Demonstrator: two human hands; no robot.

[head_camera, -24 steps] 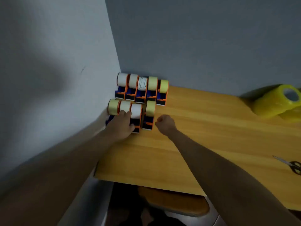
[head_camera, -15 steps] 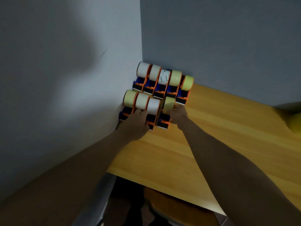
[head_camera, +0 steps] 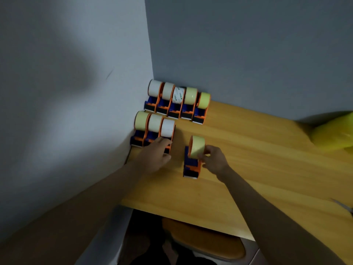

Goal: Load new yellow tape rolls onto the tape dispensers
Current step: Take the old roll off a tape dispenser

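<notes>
From the head view, your right hand [head_camera: 214,159] pinched the dispenser [head_camera: 192,163] with its yellow roll [head_camera: 197,147], standing on the table [head_camera: 248,159] apart from the front row [head_camera: 152,129]. Your left hand [head_camera: 156,155] rested relaxed on that row. You seemed mid-selection; next called for working the roll free.

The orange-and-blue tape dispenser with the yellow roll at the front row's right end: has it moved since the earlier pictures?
Yes. The orange-and-blue tape dispenser, gripped by the right hand, has come out of the front row of dispensers, toward the wooden table's near edge.
</notes>
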